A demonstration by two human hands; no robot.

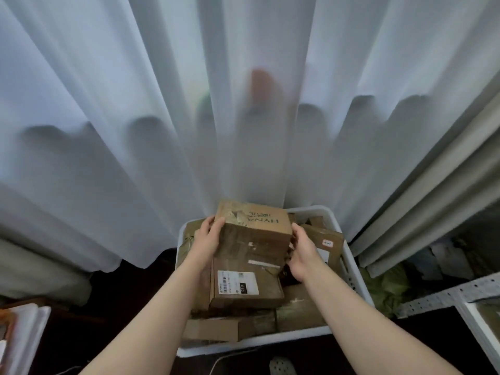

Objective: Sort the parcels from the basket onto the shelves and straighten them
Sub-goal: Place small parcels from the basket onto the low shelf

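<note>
Above white plastic basket (354, 266) | brown rectangular cardboard parcel (254, 234) gripped both sides | left hand (207, 238) fingers curled round it | right hand (301, 253) likewise | white curtain (135, 104) behind basket

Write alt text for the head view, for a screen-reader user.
The left hand and right hand grip a taped cardboard box by its sides over a white basket packed with brown parcels. A white curtain hangs behind, and a metal shelf edges in at right.
</note>
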